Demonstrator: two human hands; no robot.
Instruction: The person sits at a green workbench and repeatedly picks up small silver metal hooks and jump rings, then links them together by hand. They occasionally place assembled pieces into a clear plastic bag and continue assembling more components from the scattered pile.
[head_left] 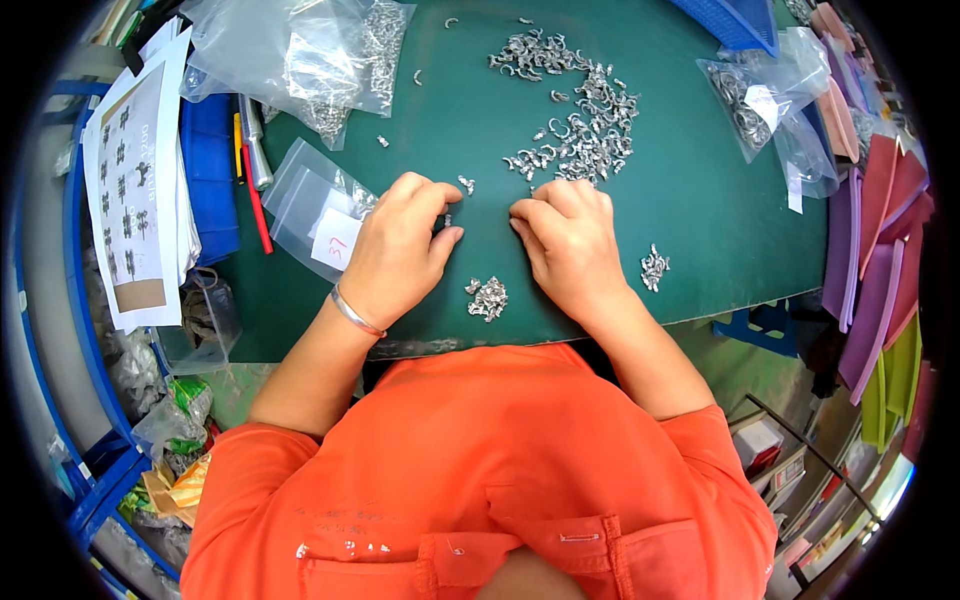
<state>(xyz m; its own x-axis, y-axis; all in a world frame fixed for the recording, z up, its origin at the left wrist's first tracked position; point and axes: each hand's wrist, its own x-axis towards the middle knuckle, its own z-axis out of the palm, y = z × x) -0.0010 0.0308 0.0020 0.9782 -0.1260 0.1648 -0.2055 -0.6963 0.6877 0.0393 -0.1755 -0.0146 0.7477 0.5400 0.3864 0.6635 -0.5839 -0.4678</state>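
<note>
My left hand [402,240] is curled low over the green tabletop, thumb and forefinger bent around a small silver metal piece [447,221]. To its right, the fingertips of my right hand [570,240] come together in a pinch; what is in them, if anything, is hidden. Just beyond the right hand spreads a large loose pile of small curved silver metal pieces [595,125]. Nearer me, between the wrists, sits a small heap of silver pieces [488,299]. Another little cluster [654,268] lies right of my right wrist. One stray piece [466,184] is by my left fingertips.
Clear bags of metal parts [330,60] and a labelled zip bag [325,215] lie left. Beside them are a red pen [257,205], blue bin [208,170] and printed sheets [135,190]. A blue basket [735,20] and more bags [770,95] stand right.
</note>
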